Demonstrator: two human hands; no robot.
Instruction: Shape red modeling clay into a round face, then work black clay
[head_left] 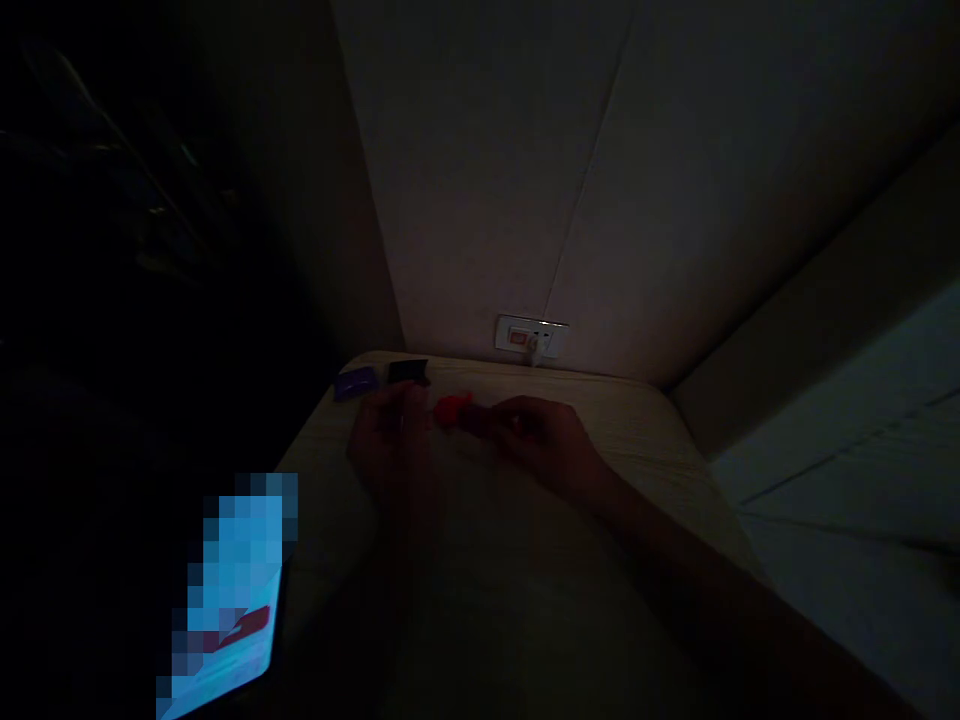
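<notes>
The room is very dark. Over a pale table top (645,430) my right hand (544,440) is closed around a dark slim object whose bright red tip (452,409) sticks out to the left. My left hand (390,440) hovers just left of that red tip, fingers curled and close to it; whether it touches the tip or holds anything is lost in the dark.
A purple flat object (355,382) and a black one (407,371) lie at the table's far left corner. A wall socket plate (531,337) sits just behind the table. A lit phone screen (232,600) glows at lower left. A lighter surface (862,470) lies right.
</notes>
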